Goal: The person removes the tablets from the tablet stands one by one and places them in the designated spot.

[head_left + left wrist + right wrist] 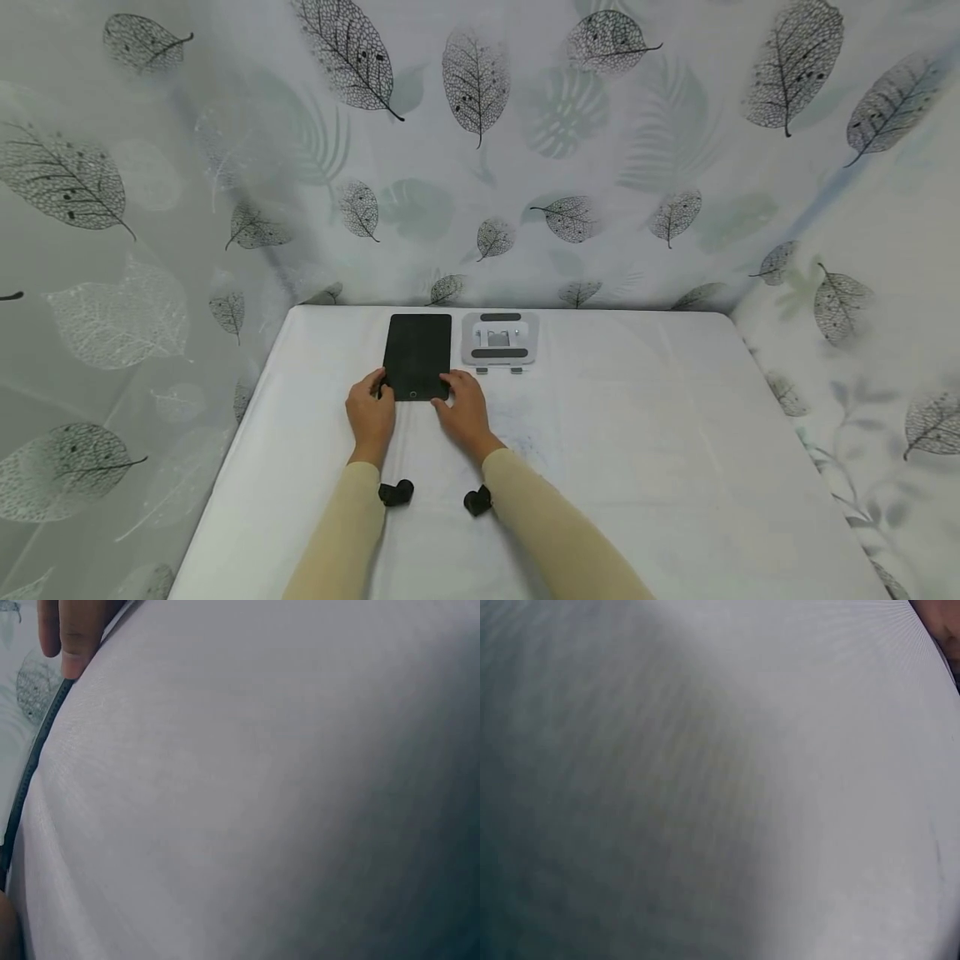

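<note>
A black tablet (417, 354) with a small mark at the middle of its near edge lies toward the back of the white table. My left hand (370, 417) grips its near left corner, thumb and fingers at the edge. At the near right corner, my right hand (467, 412) holds the tablet with its thumb by the bottom edge and fingers along the side. The left wrist view catches fingertips (73, 664) on the tablet's thin dark edge (28, 765). Only a sliver of the right hand (941, 626) shows in the right wrist view.
A grey-white folding stand (468, 343) with dark pads lies flat just right of the tablet. Black wrist cameras (396, 492) sit at both sleeves. Leaf-patterned curtains (480, 192) border the white table (637, 433) at the back and sides.
</note>
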